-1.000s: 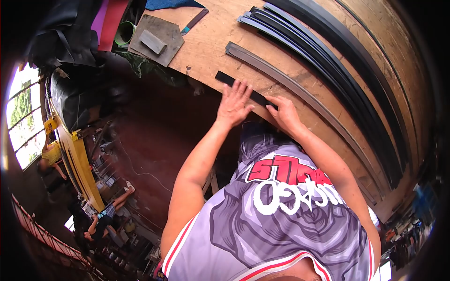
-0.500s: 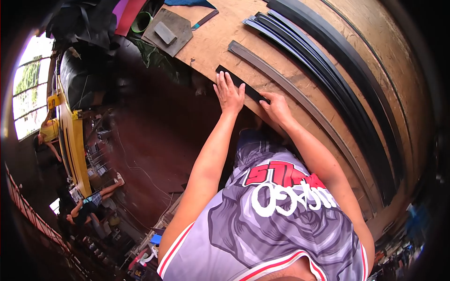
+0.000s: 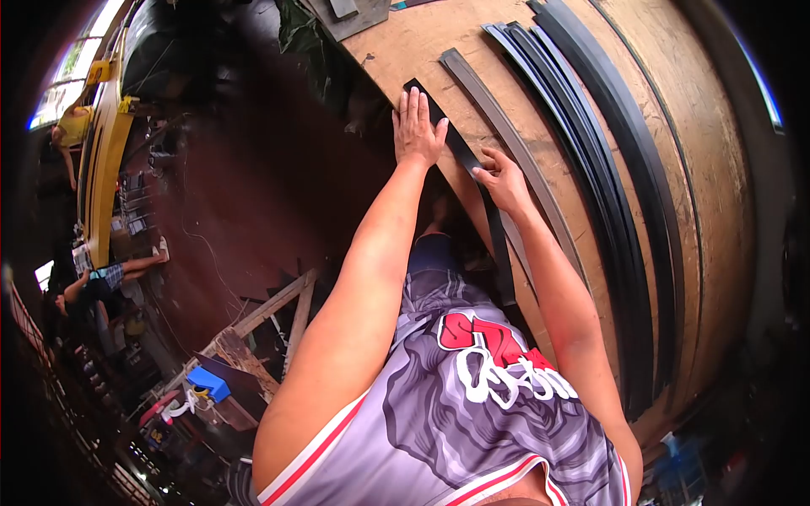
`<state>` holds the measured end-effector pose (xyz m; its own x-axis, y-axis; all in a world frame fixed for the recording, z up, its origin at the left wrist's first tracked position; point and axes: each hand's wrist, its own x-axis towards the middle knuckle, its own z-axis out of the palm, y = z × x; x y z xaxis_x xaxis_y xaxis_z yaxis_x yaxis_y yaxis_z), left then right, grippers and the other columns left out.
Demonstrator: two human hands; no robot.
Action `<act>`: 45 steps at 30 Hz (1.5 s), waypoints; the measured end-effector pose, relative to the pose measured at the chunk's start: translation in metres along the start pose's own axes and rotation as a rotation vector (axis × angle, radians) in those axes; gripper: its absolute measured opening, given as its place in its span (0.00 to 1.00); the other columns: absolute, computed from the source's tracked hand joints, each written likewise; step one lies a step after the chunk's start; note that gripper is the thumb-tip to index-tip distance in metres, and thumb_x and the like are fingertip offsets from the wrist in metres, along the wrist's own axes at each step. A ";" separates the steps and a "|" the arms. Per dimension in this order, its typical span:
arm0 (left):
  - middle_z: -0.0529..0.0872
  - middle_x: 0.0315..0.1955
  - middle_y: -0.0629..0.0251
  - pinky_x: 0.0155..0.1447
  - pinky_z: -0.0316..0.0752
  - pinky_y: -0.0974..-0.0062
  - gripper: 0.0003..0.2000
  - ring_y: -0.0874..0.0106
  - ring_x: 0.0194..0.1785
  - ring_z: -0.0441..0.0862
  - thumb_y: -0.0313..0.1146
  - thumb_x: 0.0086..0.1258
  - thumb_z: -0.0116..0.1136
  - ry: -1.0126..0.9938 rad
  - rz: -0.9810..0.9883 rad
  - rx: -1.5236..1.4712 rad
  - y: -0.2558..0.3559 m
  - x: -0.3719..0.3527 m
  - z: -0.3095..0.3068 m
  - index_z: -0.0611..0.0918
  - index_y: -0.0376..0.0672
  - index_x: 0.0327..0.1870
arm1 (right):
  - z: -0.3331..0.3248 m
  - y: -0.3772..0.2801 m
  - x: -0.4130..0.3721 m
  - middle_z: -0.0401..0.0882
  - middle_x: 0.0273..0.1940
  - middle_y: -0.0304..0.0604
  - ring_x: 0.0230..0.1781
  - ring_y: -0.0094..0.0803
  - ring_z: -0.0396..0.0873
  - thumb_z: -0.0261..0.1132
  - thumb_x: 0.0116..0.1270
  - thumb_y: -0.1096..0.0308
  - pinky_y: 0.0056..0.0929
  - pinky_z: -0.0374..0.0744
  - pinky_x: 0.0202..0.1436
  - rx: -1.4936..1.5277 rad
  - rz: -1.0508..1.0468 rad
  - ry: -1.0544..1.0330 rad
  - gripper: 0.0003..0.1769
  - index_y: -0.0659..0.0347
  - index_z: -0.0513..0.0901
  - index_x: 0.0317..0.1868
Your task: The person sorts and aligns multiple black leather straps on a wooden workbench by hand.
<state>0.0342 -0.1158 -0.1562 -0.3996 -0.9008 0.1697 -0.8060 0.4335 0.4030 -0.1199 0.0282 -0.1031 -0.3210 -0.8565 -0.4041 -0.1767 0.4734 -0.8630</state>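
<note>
A narrow black strip (image 3: 461, 150) runs along the near edge of the wooden table (image 3: 396, 52), its lower part reaching down beside my body. My left hand (image 3: 418, 131) lies flat over the upper end of this strip, fingers stretched out. Further down, my right hand (image 3: 504, 180) is beside the strip's right side, thumb at its edge and index finger apart from the thumb; its other fingers are partly hidden. Just right of that hand lies a long brown strip (image 3: 488, 94).
Several dark strips (image 3: 575, 139) lie stacked further across the table, beside a wider black strip (image 3: 620, 118). A flat board (image 3: 363, 17) sits at the top edge. To the left are a yellow beam (image 3: 105, 181), two people, and a wooden frame (image 3: 274, 304) near a blue object (image 3: 208, 384).
The view has shifted, so the table appears further right and higher. My right hand has loosened from the black strip, its thumb and index finger now apart. My left hand stays flat on it.
</note>
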 end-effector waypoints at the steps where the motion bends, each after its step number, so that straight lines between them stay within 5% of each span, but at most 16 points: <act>1: 0.54 0.80 0.56 0.81 0.49 0.47 0.37 0.55 0.83 0.48 0.53 0.74 0.51 -0.005 0.001 0.005 0.001 0.001 -0.001 0.62 0.36 0.77 | -0.004 0.002 -0.003 0.88 0.41 0.50 0.40 0.33 0.86 0.73 0.63 0.65 0.31 0.82 0.46 -0.002 0.008 -0.014 0.31 0.64 0.77 0.66; 9: 0.53 0.81 0.61 0.82 0.47 0.48 0.35 0.57 0.83 0.46 0.55 0.76 0.48 -0.051 -0.027 0.063 -0.001 0.010 0.002 0.62 0.46 0.79 | -0.030 0.002 -0.039 0.84 0.31 0.41 0.30 0.24 0.78 0.73 0.64 0.65 0.26 0.76 0.35 -0.065 0.135 -0.136 0.34 0.65 0.74 0.69; 13: 0.52 0.81 0.62 0.82 0.46 0.49 0.35 0.58 0.83 0.45 0.56 0.77 0.47 -0.061 -0.037 0.069 -0.008 0.011 0.001 0.61 0.47 0.79 | -0.017 0.007 -0.046 0.79 0.27 0.42 0.27 0.29 0.76 0.74 0.63 0.64 0.32 0.77 0.35 -0.229 0.006 0.002 0.28 0.56 0.81 0.64; 22: 0.53 0.81 0.61 0.81 0.48 0.48 0.36 0.56 0.83 0.46 0.57 0.76 0.48 -0.015 -0.003 0.068 -0.023 0.009 0.003 0.60 0.46 0.79 | 0.003 0.005 -0.058 0.86 0.48 0.60 0.48 0.48 0.86 0.71 0.64 0.65 0.38 0.80 0.54 -0.187 -0.056 0.132 0.23 0.58 0.83 0.60; 45: 0.49 0.82 0.58 0.82 0.44 0.48 0.38 0.55 0.84 0.43 0.58 0.77 0.45 -0.060 0.014 0.051 -0.044 0.009 -0.012 0.57 0.43 0.80 | 0.027 0.000 -0.059 0.85 0.52 0.58 0.55 0.52 0.83 0.71 0.64 0.66 0.39 0.79 0.59 -0.160 -0.131 0.203 0.20 0.64 0.85 0.55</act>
<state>0.0708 -0.1434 -0.1614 -0.4357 -0.8921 0.1199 -0.8207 0.4484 0.3542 -0.0761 0.0733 -0.0878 -0.4626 -0.8616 -0.2090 -0.3684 0.4012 -0.8386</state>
